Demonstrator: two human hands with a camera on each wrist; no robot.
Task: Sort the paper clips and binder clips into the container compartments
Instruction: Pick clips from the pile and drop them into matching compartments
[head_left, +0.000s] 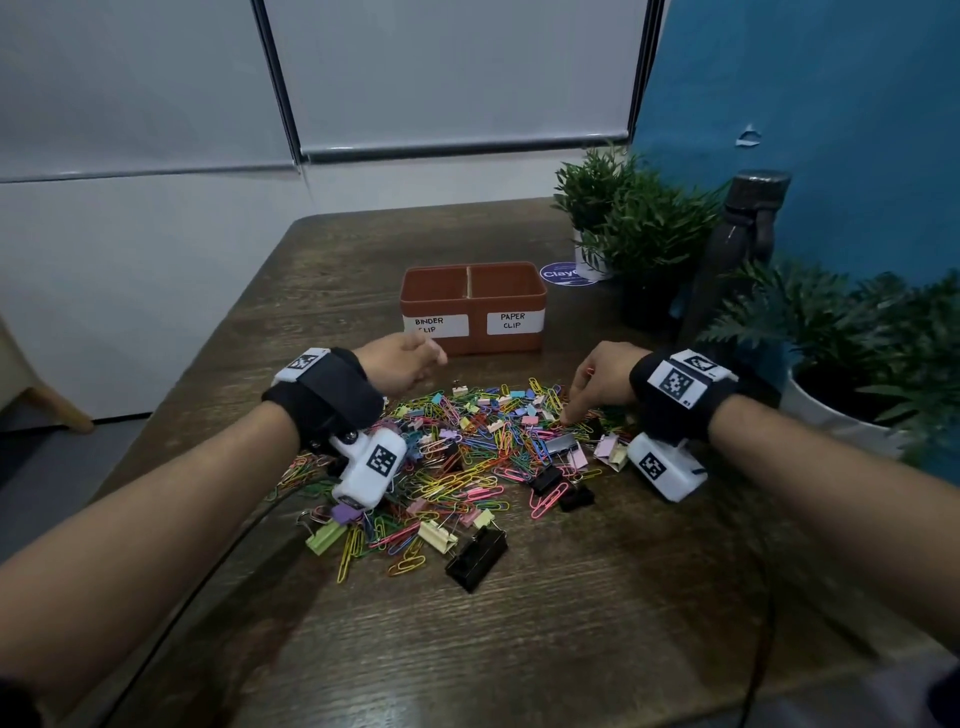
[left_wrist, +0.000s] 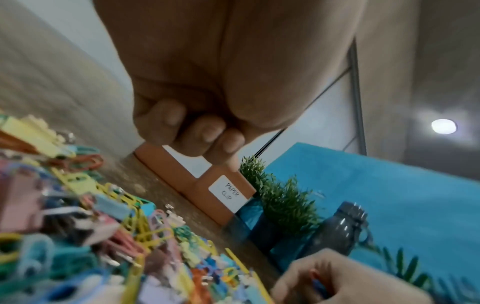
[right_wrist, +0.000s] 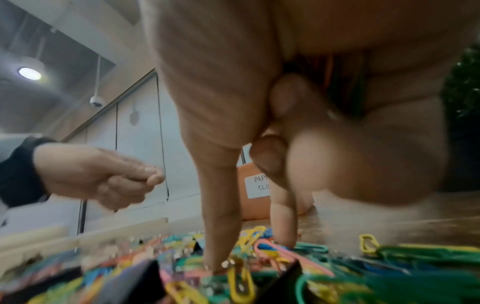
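Head view: container labels "BINDER CLIP", "PAPER CLIP"

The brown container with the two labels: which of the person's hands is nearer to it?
Left. The left hand hovers just in front of the container, by its BINDER CLIP label. The right hand is lower, fingertips down in the clip pile.

Dim overhead light; wrist views blurred, edges warped.
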